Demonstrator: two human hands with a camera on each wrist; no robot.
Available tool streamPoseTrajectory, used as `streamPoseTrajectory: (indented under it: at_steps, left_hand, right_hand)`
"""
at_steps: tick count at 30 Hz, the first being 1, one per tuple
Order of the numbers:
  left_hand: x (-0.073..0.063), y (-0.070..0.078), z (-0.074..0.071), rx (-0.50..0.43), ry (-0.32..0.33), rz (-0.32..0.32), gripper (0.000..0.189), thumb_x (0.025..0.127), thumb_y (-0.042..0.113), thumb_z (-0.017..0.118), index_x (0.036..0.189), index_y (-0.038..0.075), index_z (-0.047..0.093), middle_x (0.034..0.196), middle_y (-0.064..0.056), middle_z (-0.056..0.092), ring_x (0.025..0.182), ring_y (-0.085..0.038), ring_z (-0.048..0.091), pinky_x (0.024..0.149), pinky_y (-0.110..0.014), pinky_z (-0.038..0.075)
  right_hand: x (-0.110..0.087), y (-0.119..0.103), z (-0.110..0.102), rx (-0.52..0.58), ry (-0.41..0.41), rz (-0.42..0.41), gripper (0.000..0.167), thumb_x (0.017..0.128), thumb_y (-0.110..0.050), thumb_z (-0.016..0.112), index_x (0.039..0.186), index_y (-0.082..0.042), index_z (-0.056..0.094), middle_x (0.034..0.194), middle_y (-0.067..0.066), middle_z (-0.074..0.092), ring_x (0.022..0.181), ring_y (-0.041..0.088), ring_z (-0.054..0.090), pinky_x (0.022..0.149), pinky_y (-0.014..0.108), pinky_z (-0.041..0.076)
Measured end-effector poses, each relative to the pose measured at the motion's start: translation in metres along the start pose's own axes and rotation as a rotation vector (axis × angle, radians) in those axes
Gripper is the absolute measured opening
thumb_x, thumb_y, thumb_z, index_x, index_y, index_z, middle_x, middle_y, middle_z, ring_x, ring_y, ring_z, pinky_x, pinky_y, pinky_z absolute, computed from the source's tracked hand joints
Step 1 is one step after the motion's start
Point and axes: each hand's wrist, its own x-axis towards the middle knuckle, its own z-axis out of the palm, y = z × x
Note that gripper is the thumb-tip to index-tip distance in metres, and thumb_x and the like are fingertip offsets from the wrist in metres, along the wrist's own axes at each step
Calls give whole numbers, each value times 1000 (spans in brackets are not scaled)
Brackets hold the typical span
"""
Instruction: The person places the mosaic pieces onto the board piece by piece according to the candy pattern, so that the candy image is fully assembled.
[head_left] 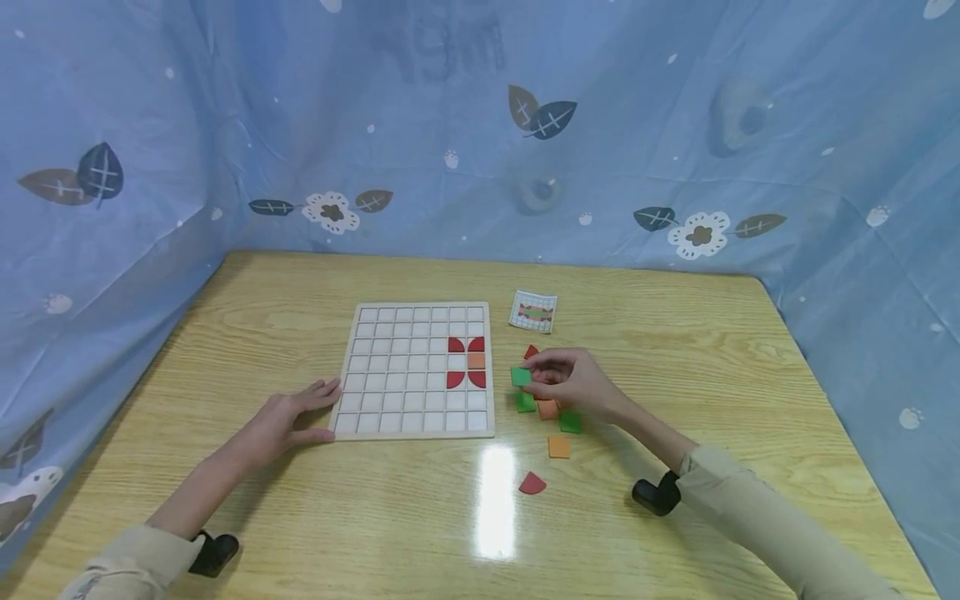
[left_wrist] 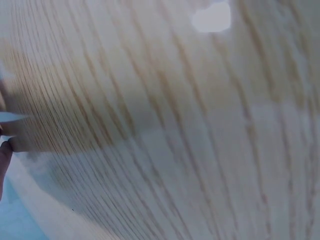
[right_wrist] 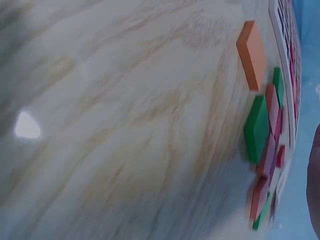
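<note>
A white gridded board [head_left: 414, 402] lies on the table, with red quarter-circle tiles [head_left: 455, 380] and one orange-pink square tile [head_left: 476, 361] set near its right side. My left hand [head_left: 281, 425] rests at the board's left edge, thumb and fingers touching the rim; only its fingertips [left_wrist: 5, 155] show in the left wrist view. Just right of the board, my right hand [head_left: 573, 382] pinches a green square tile [head_left: 521, 377] between thumb and fingers. Loose tiles lie beneath and around it, including another green tile [head_left: 570, 422], partly hidden by the hand.
An orange square tile [head_left: 558, 447] and a red quarter-circle tile [head_left: 532, 483] lie nearer the front. A small printed pattern card [head_left: 534, 312] sits behind the pile. Blue patterned cloth [head_left: 450, 125] surrounds the wooden table [head_left: 675, 350] at the back and sides.
</note>
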Motion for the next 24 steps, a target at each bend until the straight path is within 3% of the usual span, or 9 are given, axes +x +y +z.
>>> streamPoseTrajectory:
  at_steps: [9,16,24]
  left_hand:
    - [0,0,0,-38,-9,-14,68,79,23,76,133,-9,50,141,-26,43,130,-50,35,99,-68,28]
    - [0,0,1,-27,-5,-2,68,79,24,76,133,-9,50,140,-25,44,129,-49,37,98,-63,33]
    - [0,1,0,-11,-10,-23,68,79,23,77,133,-8,50,141,-24,44,130,-48,36,100,-62,33]
  right_hand:
    - [26,5,24,-82,33,-9,28,85,-6,73,112,3,69,95,12,67,80,14,64,71,21,54]
    - [44,1,36,-129,68,30,27,86,-9,73,111,-2,71,99,11,69,84,18,65,72,24,55]
    - [57,3,47,-213,81,-13,24,85,-5,73,108,1,72,92,11,69,78,18,64,68,20,53]
